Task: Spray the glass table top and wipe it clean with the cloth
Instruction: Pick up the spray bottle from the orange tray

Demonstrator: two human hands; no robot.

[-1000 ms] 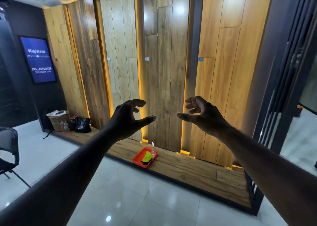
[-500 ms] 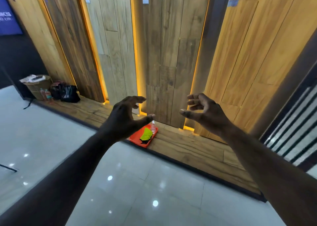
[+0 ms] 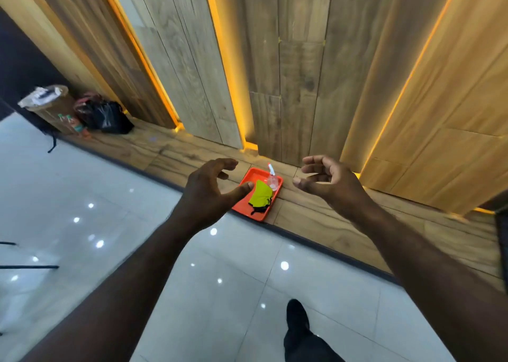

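Note:
An orange tray (image 3: 248, 176) lies on a low wooden ledge at the foot of a plank display wall. In it are a yellow-green cloth (image 3: 260, 194) with a black edge and a small clear spray bottle (image 3: 272, 179) with a white nozzle. My left hand (image 3: 210, 193) hovers open just left of the tray, well above it, thumb overlapping its left rim in the view. To the tray's right my right hand (image 3: 328, 181) is held out, fingers curled apart, holding nothing. No glass table top is in view.
The wooden ledge (image 3: 343, 229) runs diagonally along the lit plank wall (image 3: 288, 59). A glossy tiled floor (image 3: 82, 196) lies before it. A lined bin (image 3: 48, 105), bottles and a black bag (image 3: 107, 116) stand at far left. My dark shoe (image 3: 297, 316) is stepping forward.
The view has tilted down and closed in on the ledge; the tray now sits between my outstretched hands. Both hands stay open, and my foot has come into view.

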